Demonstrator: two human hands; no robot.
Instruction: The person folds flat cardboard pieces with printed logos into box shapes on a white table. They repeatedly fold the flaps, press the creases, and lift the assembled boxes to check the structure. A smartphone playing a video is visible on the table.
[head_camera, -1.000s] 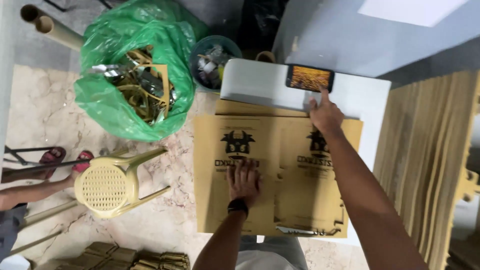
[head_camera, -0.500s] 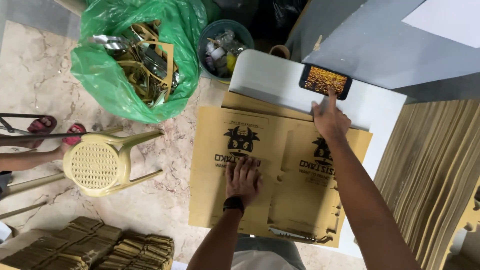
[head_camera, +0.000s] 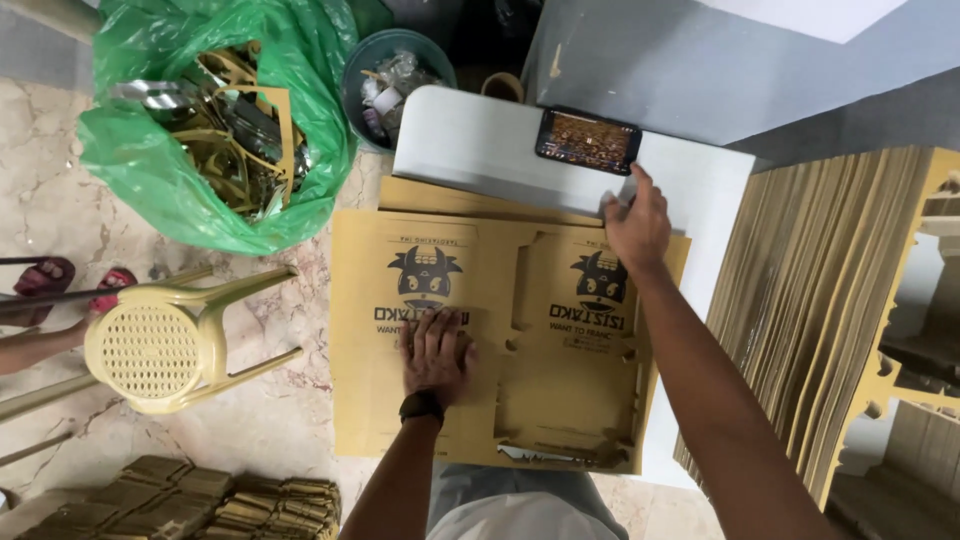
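Cardboard sheet, die-cut and printed, lies flat on the white tabletop, overhanging its near edge. My left hand presses it down, fingers spread flat, gripping nothing. My right hand sits at the far edge, fingers curled over the sheet's rim, just beside the phone. Risks as I judge them: a push could nudge the phone; uneven pressure may tear the cut tabs.
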